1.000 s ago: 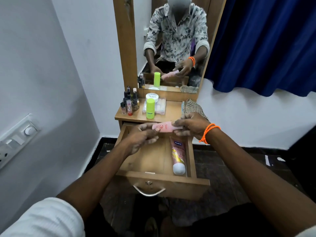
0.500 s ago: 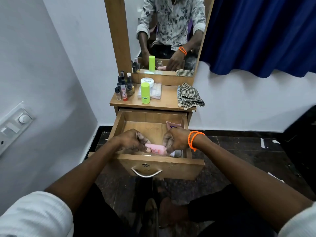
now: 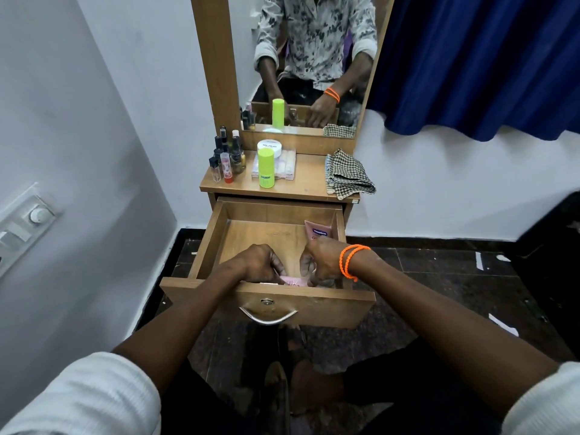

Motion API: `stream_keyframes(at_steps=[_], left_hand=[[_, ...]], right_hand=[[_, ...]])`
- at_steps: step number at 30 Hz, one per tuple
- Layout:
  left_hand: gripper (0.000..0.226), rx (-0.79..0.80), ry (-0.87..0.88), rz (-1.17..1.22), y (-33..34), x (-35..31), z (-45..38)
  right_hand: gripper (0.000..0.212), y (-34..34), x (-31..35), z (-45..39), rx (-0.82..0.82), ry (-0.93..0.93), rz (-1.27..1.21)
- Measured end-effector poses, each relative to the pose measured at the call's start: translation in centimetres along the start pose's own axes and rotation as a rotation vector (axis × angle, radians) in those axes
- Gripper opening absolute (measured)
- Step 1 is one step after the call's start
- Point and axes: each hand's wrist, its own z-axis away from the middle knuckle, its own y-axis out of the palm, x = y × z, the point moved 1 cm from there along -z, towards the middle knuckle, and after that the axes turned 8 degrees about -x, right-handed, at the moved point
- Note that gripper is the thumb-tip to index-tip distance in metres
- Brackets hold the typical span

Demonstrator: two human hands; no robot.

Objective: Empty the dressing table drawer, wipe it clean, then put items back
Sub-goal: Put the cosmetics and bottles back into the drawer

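Observation:
The wooden drawer (image 3: 216, 233) of the dressing table stands pulled out. Both my hands are low inside it, near its front wall. My left hand (image 3: 259, 263) and my right hand (image 3: 323, 260) each hold an end of a small pink tube (image 3: 293, 281), which lies crosswise and is mostly hidden by the front wall. A bigger pink lotion tube (image 3: 318, 232) lies along the drawer's right side, its near end behind my right hand.
On the table top stand several small bottles (image 3: 226, 158), a lime green stick (image 3: 266, 167), a white jar (image 3: 269, 146) on a flat clear pack (image 3: 287, 166), and a folded checked cloth (image 3: 346, 174). A mirror (image 3: 309, 58) rises behind. White wall left, blue curtain (image 3: 477, 64) right.
Both hands carried the small pink tube from above the table's front edge down into the drawer and toward its front wall. The camera view tilted down.

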Motion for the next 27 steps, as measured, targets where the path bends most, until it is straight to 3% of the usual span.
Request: stream_keyframes(at_steps=[12, 17, 22, 27], left_hand=[[0.016, 0.033, 0.041, 0.103, 0.0, 0.6, 0.4], [0.020, -0.038, -0.008, 0.213, -0.9, -0.6, 0.7], [0.022, -0.280, -0.023, 0.306, -4.4, -1.2, 0.2], [0.016, -0.681, -0.085, 0.320, -7.9, -1.7, -1.2]], right_hand=[[0.018, 0.4, -0.3, -0.7, -0.021, 0.017, -0.048], [0.017, -0.3, -0.2, -1.6, -0.038, 0.011, -0.131], [0.010, -1.9, 0.6, -3.0, -0.220, 0.016, -0.166], [0.006, -4.7, 1.5, -5.4, -0.554, 0.157, -0.345]])
